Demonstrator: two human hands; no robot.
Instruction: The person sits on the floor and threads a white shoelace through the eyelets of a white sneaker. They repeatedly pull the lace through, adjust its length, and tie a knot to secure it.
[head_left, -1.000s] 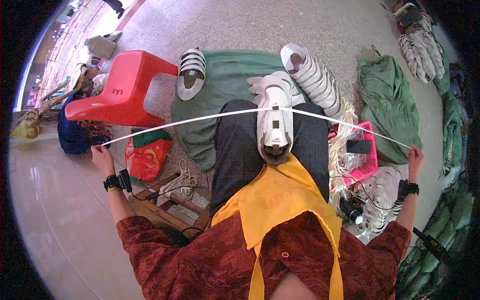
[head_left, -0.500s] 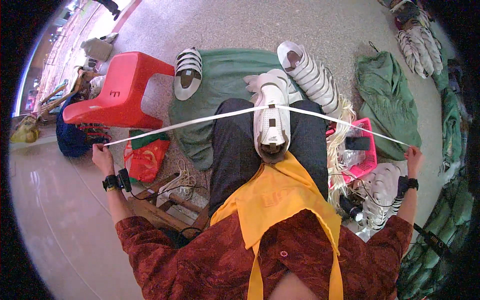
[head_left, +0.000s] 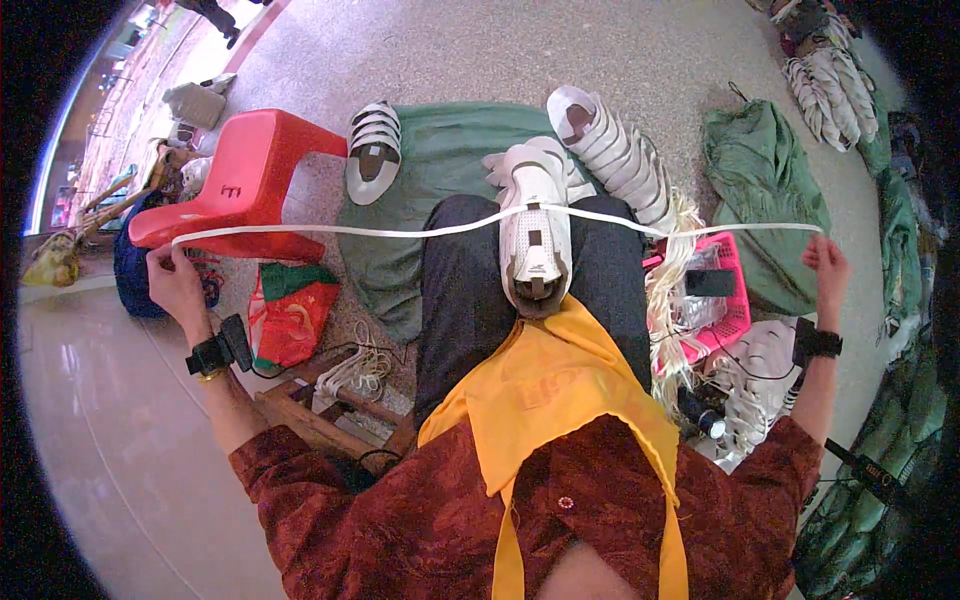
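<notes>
Left hand [head_left: 175, 283]: closed on one end of the white lace [head_left: 330, 232], far out left of the shoe.
Lace: stretched taut, long axis side to side, threaded across the front of the shoe.
Shoe [head_left: 534, 232]: white, on the lap, midway between both hands.
Right hand [head_left: 826, 268]: closed on the other lace end, far right of the shoe.

Your left hand [head_left: 178, 285] and right hand [head_left: 826, 262] now sit higher and wider apart than 1 second ago, so the white lace [head_left: 330, 232] through the white shoe [head_left: 534, 235] stretches nearly level instead of sloping down.
</notes>
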